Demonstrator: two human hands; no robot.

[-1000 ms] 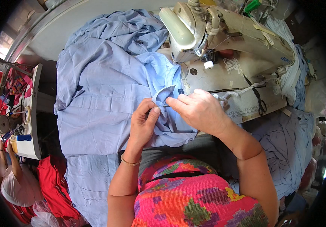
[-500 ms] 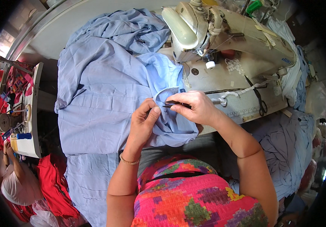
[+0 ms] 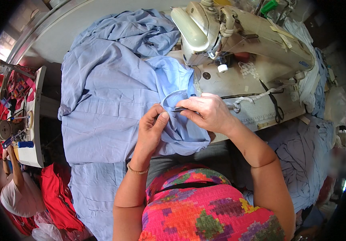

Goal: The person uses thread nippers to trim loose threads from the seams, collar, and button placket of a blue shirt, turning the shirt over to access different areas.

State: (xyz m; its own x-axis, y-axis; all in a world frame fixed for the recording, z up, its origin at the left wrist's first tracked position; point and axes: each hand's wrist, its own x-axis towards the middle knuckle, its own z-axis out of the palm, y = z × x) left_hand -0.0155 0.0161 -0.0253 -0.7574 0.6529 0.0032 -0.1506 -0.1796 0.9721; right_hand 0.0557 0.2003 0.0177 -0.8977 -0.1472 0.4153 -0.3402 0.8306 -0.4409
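Pinching the curved light-blue cloth band between thumb and forefinger of the left hand, at the band's seven o'clock end. Pressing the fingers of the right hand together around a slim, dark snips-like tool, aiming it toward nine o'clock, right beside the pinch. Keeping the left fingers nearly in the same place as a second ago, but turning the right hand from a knuckles-up curl into a flatter side grip. Showing the tool as one dark line now, instead of the two parted points of half a second ago; perhaps closing a nip at the cloth, though not revealing any cut or thread at this size.

Working the band above the wide blue garment, spreading toward nine o'clock, with a crumpled blue pile at eleven. Keeping near the counter edge, running from between four and five toward three o'clock. Finding moving room over the pale top toward two, but meeting the sewing machine at one, the twisted white cord and black scissors at three, and draped blue garments at four.
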